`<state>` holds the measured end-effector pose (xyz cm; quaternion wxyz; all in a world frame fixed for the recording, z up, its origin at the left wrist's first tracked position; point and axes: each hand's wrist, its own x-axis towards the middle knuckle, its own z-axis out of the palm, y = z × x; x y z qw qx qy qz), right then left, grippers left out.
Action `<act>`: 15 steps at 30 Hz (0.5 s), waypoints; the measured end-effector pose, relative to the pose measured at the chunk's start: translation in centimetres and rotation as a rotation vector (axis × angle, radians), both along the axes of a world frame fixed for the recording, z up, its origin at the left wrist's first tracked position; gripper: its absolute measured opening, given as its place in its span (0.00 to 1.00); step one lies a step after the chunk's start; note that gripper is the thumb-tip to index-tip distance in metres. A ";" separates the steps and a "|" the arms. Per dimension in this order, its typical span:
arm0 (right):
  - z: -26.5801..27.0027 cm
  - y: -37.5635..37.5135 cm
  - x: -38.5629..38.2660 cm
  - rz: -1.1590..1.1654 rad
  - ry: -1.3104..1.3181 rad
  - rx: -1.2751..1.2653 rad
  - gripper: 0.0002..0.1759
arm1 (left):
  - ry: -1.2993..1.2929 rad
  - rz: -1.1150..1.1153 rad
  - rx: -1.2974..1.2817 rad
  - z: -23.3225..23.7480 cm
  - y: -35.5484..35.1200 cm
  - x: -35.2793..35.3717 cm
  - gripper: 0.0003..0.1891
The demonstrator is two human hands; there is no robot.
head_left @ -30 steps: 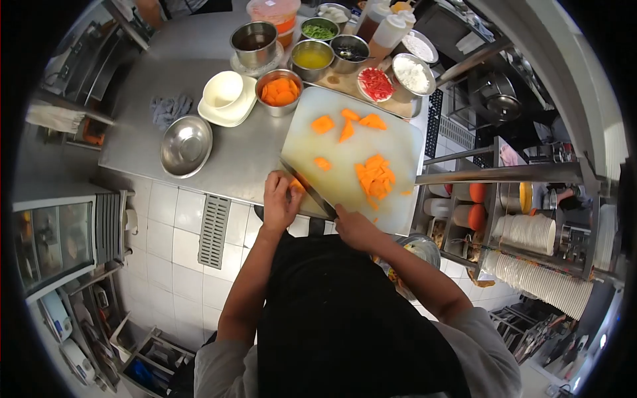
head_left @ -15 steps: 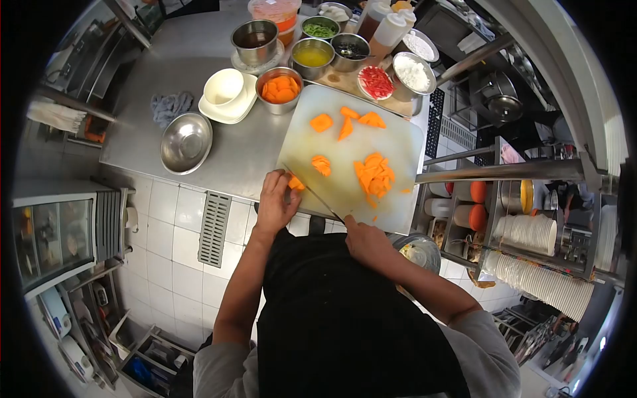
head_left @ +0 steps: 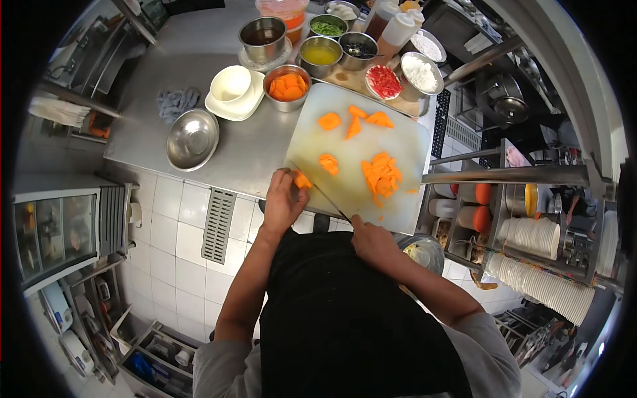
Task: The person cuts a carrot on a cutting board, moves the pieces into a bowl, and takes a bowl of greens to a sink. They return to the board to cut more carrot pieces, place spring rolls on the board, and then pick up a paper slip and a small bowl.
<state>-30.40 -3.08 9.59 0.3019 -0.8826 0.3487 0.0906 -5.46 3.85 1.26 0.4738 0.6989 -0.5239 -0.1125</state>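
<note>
A white cutting board (head_left: 345,142) lies at the front right of the steel table. My left hand (head_left: 284,200) is at the board's near left corner, fingers curled and pressing on a small orange carrot piece (head_left: 302,180). Wrapped round a knife handle is my right hand (head_left: 373,240), at the board's near edge. The knife blade (head_left: 328,198) runs slantwise towards the far left, its middle part close beside the carrot piece. Farther in lie a small cluster of carrot slices (head_left: 328,164), a larger pile of slices (head_left: 381,175) and several carrot chunks (head_left: 329,121).
Beyond the board stand a steel bowl of carrot slices (head_left: 287,87), a bowl of yellow liquid (head_left: 320,56), red strips (head_left: 383,82), white powder (head_left: 419,73) and squeeze bottles (head_left: 398,30). Leftward are a metal bowl (head_left: 192,139), white dishes (head_left: 232,93) and a grey cloth (head_left: 177,103).
The whole view has shifted slightly, so the table's things appear a little farther right. Both hands and the knife keep nearly the same place on the board.
</note>
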 end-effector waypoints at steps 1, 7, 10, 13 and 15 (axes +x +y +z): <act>0.0 0.0 0.0 -0.002 0.002 -0.003 0.15 | 0.030 -0.004 0.004 0.2 -0.1 0.1 0.20; 0.3 0.3 0.1 0.005 0.031 0.014 0.19 | 0.031 -0.061 0.044 0.6 -0.4 0.7 0.17; 0.1 0.5 0.1 0.011 0.053 0.034 0.19 | 0.021 -0.070 0.037 0.8 -0.6 0.8 0.16; 0.4 0.8 0.1 0.015 0.050 0.037 0.19 | 0.013 -0.073 0.047 0.7 -0.5 0.8 0.16; 0.2 1.0 0.0 0.018 0.035 0.023 0.20 | 0.020 -0.073 0.041 0.5 -0.5 0.8 0.16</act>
